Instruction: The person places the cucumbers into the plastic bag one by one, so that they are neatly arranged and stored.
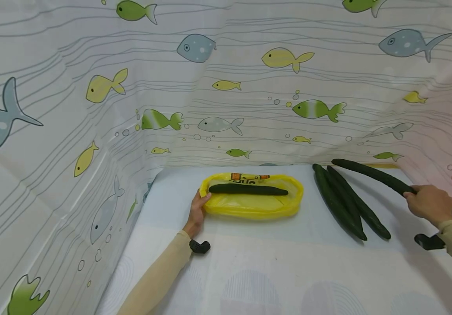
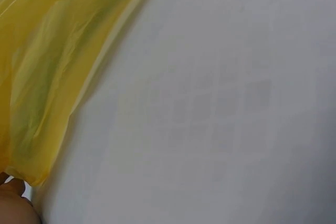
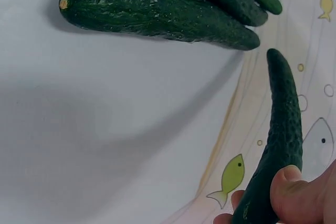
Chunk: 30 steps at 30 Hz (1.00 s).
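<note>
A yellow plastic bag (image 1: pixel 253 213) lies on the table with its mouth spread wide, one cucumber (image 1: pixel 247 189) lengthwise inside it. My left hand (image 1: pixel 197 215) grips the bag's left end, thumb over the rim; in the left wrist view only part of that hand (image 2: pixel 17 205) shows at the bag's corner. At the right, my right hand (image 1: pixel 432 203) holds another cucumber (image 1: pixel 373 173) by its near end, raised above the table and pointing to the back left. The right wrist view shows the thumb pressed along this cucumber (image 3: pixel 283 114). Three more cucumbers (image 1: pixel 334 201) lie close together between bag and right hand.
A white table (image 1: pixel 273 267) with faint printed shapes carries everything. Fish-patterned sheeting (image 1: pixel 249 100) rises as walls at the back, left and right. A dark wrist device (image 1: pixel 199 247) sits on the left wrist, and another (image 1: pixel 429 241) on the right.
</note>
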Each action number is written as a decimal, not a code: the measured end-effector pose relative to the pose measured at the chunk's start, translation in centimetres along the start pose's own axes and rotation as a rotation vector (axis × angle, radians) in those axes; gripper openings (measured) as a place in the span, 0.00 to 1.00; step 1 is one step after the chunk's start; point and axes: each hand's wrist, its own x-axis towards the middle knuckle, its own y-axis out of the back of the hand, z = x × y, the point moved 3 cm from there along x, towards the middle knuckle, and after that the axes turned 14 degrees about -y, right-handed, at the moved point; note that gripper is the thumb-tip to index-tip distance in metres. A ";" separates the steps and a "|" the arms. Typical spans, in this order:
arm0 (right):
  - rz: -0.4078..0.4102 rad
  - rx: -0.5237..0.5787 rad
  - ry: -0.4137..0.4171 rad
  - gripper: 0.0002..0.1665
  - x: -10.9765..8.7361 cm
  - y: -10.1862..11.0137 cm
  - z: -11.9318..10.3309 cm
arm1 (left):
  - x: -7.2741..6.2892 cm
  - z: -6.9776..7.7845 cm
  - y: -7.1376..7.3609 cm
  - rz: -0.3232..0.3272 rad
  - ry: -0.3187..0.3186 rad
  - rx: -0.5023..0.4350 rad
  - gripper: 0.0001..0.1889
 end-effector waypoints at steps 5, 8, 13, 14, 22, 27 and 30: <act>0.022 0.026 0.014 0.28 -0.5 0.2 -0.5 | -0.1 0.0 0.1 0.002 0.004 0.000 0.37; 0.035 0.040 0.039 0.28 -1.0 0.4 -1.0 | -0.1 -0.1 0.1 -0.002 0.006 0.010 0.38; 0.057 0.050 0.092 0.28 -1.8 1.1 -1.8 | 0.0 -0.1 0.0 -0.004 0.009 0.022 0.38; 0.062 0.053 0.101 0.28 -2.0 1.2 -2.0 | 0.0 -0.1 0.0 -0.004 0.005 0.020 0.38; 0.081 0.058 0.182 0.28 -3.6 2.5 -3.9 | 0.1 -0.1 0.0 -0.008 -0.004 0.000 0.37; 0.081 0.073 0.291 0.27 -4.8 3.1 -5.1 | 0.2 -0.1 0.0 -0.004 0.005 0.007 0.37; 0.089 0.089 0.342 0.26 -5.6 3.1 -6.0 | 0.2 -0.2 0.0 0.003 0.014 0.011 0.37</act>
